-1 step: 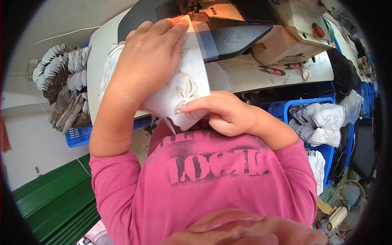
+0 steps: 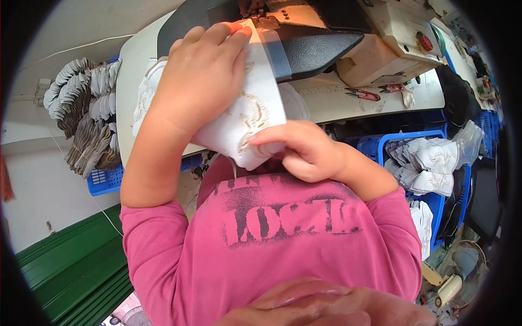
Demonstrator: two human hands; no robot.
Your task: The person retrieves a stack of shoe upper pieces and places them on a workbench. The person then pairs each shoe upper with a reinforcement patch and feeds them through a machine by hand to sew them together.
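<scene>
A white fabric piece (image 2: pixel 267 98) with beige embroidery slants from the sewing machine's needle area (image 2: pixel 260 12) down toward my chest. My left hand (image 2: pixel 205 76) lies over its upper part, fingers together and closed on the narrow end, fingertips in the warm lamp light. What its thumb does underneath is mostly hidden. At the lower right edge my right hand (image 2: pixel 309 151) grips the cloth, its index finger stretched across the embroidery and the other fingers curled. A dark padded machine bed (image 2: pixel 321 51) is beside the cloth. Another white piece (image 2: pixel 145 92) rests left of my left wrist.
Two red-handled thread snips (image 2: pixel 363 94) (image 2: pixel 390 87) lie on the pale table (image 2: pixel 331 103). Bundled fabric pieces (image 2: pixel 89 100) are stacked at the left above a blue basket (image 2: pixel 103 183). At right, a blue crate (image 2: pixel 375 142) holds tied white bundles (image 2: pixel 429 163); a fan (image 2: pixel 462 271) is below.
The lower part of the fabric piece has swung slightly right, and my right hand has moved a little right with it. My left hand has barely shifted.
</scene>
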